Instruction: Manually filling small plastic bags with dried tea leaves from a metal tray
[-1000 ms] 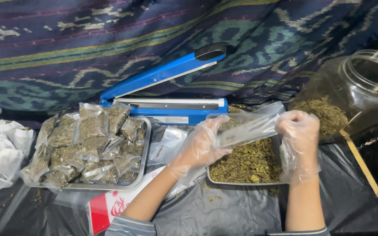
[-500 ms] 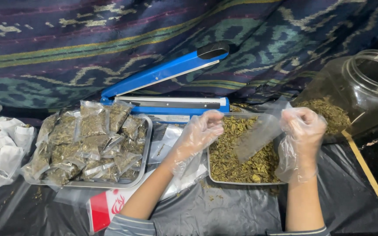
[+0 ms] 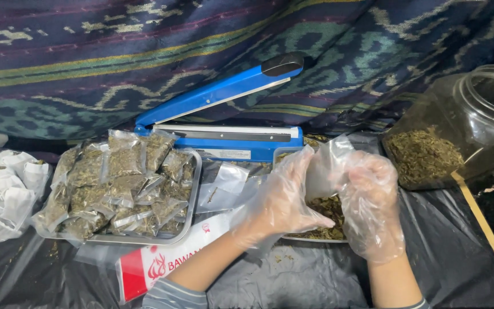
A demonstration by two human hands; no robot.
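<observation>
- Both gloved hands meet over the metal tray [image 3: 315, 236] of loose dried leaves. The left hand [image 3: 281, 200] and the right hand [image 3: 370, 200] are each closed on a small clear bag [image 3: 326, 166], pinching its mouth between them just above the leaves.
- The bag is thin and slack, so if the mouth folds shut in the loose gloves, leaves could slide past it and scatter onto the black-covered surface [image 3: 293, 280]; a few crumbs already lie there.
- The loose plastic gloves could slip on the smooth film, so the bag might drop into the tray.
- Just behind the hands stands a blue heat sealer [image 3: 224, 117] with its arm raised; a lifted elbow or bag could knock against it.
- On the left, touching nothing in hand, a second tray [image 3: 192, 194] is heaped with filled packets [image 3: 121, 183], some leaning over its rim.
- Flat empty bags [image 3: 227, 183] lie between the two trays.
- A big clear jar [image 3: 458, 126] of the same leaves lies tilted on the right, mouth open, near the right forearm.
- White crumpled bags [image 3: 1, 189] sit at the far left.
</observation>
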